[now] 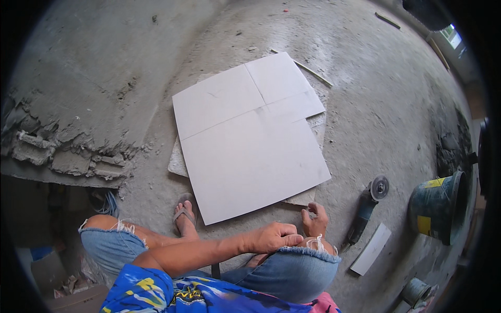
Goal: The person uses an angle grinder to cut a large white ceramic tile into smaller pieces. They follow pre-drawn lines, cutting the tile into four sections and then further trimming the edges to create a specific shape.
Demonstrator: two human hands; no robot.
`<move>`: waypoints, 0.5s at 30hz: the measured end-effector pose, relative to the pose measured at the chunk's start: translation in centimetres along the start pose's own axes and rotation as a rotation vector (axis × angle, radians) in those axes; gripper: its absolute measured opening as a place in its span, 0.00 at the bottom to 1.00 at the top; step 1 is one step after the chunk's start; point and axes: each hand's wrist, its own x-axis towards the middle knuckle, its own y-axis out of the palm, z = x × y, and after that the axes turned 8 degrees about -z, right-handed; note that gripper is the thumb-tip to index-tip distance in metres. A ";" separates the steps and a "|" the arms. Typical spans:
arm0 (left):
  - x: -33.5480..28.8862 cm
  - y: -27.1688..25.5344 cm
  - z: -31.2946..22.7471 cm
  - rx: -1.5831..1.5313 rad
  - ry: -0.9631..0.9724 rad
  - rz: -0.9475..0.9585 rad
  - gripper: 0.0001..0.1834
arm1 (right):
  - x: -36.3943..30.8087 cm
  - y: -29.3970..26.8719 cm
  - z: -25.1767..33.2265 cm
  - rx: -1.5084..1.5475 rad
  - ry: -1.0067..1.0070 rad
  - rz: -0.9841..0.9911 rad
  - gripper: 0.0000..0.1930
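1. rough grey concrete floor [365, 94], dusty, w/ grit and small debris; at left a raised cement ledge [78, 94] w/ a crumbling, broken edge.
2. big white square tile [250, 141] lies flat on the floor just ahead of the person, smooth matte face, thin scored lines splitting it into 4 parts; it sits on top of other tile pieces [180, 161] whose corners stick out underneath.
3. left hand [274, 237] rests on the right knee, fingers curled loosely, holding nothing.
4. right hand [314, 219] sits just beside that knee, near the tile's near corner; fingers bent narrow, thumb and forefinger close together. can't tell if anything is pinched betw. them.
5. angle grinder [365, 206] lies on the floor right of the hands, dark body, round metal disc at the far end; untouched, apart from both hands.
6. narrow white tile strip [371, 249] lies just beside the grinder, flat, rectangular.
7. dark round bucket [436, 206] w/ yellow patches, tipped on its side further right; contents not visible.
8. small grey can [415, 292] at lower right, contents unclear.
9. person squats in frayed denim shorts [292, 271], blue patterned shirt, flip-flop [183, 211] on the foot by the tile's near edge.
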 end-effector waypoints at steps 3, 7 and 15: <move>0.0 1.5 -1.1 -0.202 -0.002 -0.126 0.23 | 0.1 -0.1 -0.1 0.007 0.040 0.012 0.16; 0.3 -0.2 -1.3 0.020 -0.114 0.077 0.23 | 0.1 0.0 -0.2 0.012 0.008 0.008 0.16; 0.6 -0.9 -1.9 -0.098 -0.044 0.092 0.14 | 3.5 -0.4 -0.1 -0.024 -0.007 -0.104 0.16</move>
